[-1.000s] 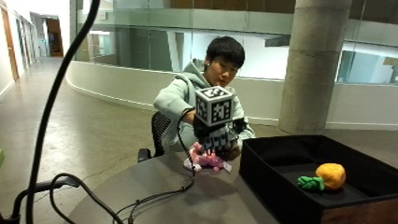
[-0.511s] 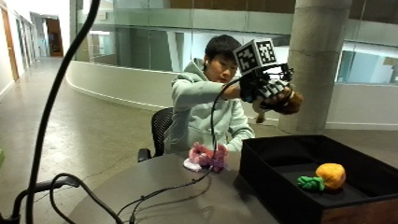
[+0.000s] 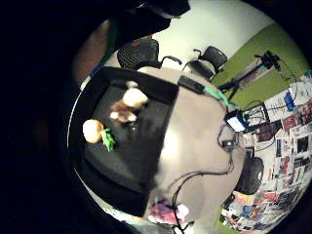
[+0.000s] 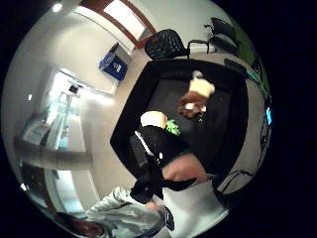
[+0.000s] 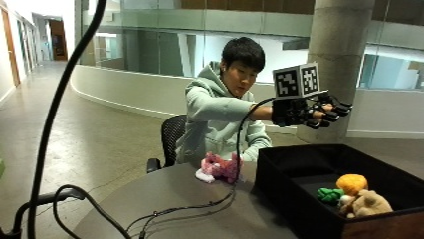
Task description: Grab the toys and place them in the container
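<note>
Two toys lying in box [image 5: 291, 196] now: brown toy [image 5: 368, 203], orange toy [image 5: 352, 182]. Gloved hand [image 5: 310, 112] hanging over box, fingers half bent, holding nothing. Pink toy [image 5: 219, 168] sitting on table [image 5: 165, 201] beside box. Risking snag on cable [image 5: 199, 206] when reaching for pink toy.

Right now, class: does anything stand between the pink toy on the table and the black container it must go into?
Only the container's own near wall. The pink toy lies on the table just outside it and must be lifted over. Nothing else visible lies between them.
</note>
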A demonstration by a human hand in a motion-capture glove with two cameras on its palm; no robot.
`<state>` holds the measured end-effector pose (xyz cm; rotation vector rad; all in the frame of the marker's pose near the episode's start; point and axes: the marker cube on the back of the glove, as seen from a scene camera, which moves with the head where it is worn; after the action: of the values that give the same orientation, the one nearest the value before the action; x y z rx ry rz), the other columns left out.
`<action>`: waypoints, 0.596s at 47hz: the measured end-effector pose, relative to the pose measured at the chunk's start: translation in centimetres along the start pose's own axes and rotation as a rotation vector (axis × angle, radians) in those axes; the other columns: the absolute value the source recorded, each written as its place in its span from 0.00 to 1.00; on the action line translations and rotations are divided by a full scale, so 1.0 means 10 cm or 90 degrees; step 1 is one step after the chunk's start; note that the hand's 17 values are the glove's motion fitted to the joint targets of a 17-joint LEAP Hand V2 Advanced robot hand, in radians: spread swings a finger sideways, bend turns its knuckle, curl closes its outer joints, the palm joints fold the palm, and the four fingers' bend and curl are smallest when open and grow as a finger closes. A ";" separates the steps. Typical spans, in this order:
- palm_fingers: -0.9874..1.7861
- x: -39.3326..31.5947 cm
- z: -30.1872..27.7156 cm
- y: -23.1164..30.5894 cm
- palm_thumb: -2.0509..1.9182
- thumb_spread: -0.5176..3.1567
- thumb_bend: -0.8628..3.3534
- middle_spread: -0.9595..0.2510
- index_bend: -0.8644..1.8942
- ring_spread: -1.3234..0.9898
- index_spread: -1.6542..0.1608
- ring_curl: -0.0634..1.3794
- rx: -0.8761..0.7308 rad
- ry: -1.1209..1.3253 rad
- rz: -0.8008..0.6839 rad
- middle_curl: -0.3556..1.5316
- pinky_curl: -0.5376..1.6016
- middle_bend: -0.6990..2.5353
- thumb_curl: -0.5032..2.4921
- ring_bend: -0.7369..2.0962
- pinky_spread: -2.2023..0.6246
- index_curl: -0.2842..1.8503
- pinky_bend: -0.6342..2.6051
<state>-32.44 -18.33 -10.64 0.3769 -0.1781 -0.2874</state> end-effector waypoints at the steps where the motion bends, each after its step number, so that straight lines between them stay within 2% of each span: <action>1: 0.18 0.02 -0.02 0.04 0.51 0.44 0.19 0.75 0.35 0.54 0.78 0.24 -0.002 0.003 -0.002 0.43 0.47 0.32 0.33 0.40 0.76 0.36 0.48; 7: 0.22 0.19 -0.21 0.38 0.50 0.45 0.19 0.77 0.34 0.55 0.78 0.21 -0.015 0.017 -0.016 0.40 0.45 0.27 0.31 0.36 0.78 0.32 0.45; 17: 0.27 0.45 -0.44 1.40 0.51 0.46 0.19 0.78 0.35 0.56 0.78 0.21 -0.052 0.081 -0.064 0.38 0.43 0.26 0.29 0.33 0.79 0.29 0.41; 24: 0.30 0.74 -0.39 2.21 0.51 0.47 0.20 0.78 0.36 0.56 0.78 0.21 -0.088 0.173 -0.090 0.38 0.42 0.27 0.28 0.32 0.79 0.28 0.39; 28: 0.32 0.87 -0.20 2.50 0.51 0.47 0.20 0.77 0.37 0.56 0.77 0.21 -0.124 0.154 -0.080 0.37 0.41 0.27 0.28 0.33 0.79 0.28 0.38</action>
<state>-17.73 1.93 -1.82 0.2277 0.1107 -0.3772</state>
